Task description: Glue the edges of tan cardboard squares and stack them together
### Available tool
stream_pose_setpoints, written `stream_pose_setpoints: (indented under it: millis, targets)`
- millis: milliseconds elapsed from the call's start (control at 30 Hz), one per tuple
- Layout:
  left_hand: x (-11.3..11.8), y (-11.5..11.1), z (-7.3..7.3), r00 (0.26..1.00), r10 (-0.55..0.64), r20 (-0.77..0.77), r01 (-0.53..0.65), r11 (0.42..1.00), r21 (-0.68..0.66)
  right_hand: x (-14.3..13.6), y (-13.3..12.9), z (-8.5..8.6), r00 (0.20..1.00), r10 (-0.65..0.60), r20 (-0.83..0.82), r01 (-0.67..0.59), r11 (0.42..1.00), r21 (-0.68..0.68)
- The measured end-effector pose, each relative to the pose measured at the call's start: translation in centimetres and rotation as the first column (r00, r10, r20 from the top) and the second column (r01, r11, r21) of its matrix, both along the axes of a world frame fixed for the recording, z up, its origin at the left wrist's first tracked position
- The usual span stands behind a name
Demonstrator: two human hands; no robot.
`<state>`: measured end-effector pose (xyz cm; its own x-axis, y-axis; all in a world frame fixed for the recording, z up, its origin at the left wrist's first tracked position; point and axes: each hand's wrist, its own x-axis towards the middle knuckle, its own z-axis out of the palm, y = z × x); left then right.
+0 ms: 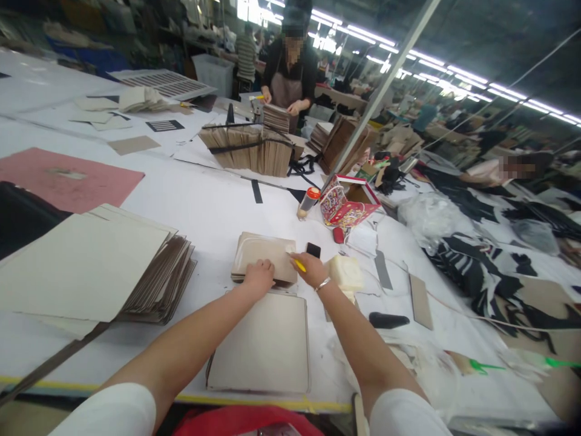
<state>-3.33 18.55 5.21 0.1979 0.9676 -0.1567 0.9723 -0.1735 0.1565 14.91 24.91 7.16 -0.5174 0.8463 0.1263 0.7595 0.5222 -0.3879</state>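
Note:
On the white table, a small stack of beige rounded-corner panels (pixel 258 247) lies in front of me, with a shiny wet-looking line along the top panel's edge. My left hand (pixel 260 275) rests on the near edge of that panel, fingers laid on it and holding nothing. In my right hand (pixel 313 270) is a yellow-handled brush (pixel 298 264), its pale tip at the panel's right side. Closer to my body lies a larger stack of pale panels (pixel 261 345). A black phone (pixel 313 249) sits just beyond my right hand, and a pale yellow block (pixel 345 272) beside it.
A tall stack of large boards (pixel 91 260) stands at left, near a pink sheet (pixel 68 175). Further back are a red-lidded jar (pixel 308 203), a red patterned box (pixel 347 206) and bundled panels (pixel 249 148). Across the table, a person (pixel 290 79) handles a stack. A slanted pole (pixel 385 85) rises at right.

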Motion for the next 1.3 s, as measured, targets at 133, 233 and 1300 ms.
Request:
stream_pose_setpoints:
  millis: [133,233,1300]
  targets:
    - [-0.1,0.8,-0.3,0.999,-0.039,-0.014,0.040,0.998,0.040,1.6,-6.4,0.3,0.986,0.124,0.107,-0.125,0.992,0.005]
    - [-0.4,1.1,-0.4,0.990,-0.138,0.004,0.137,0.988,0.076,3.0,-9.9,1.7,0.994,0.102,0.034,-0.101,0.994,-0.032]
    - [-2.0,-5.0,9.4,-0.205,0.047,0.978,-0.654,0.736,-0.172,-0.9,-15.5,5.3,0.738,-0.451,-0.501,0.457,0.881,-0.120]
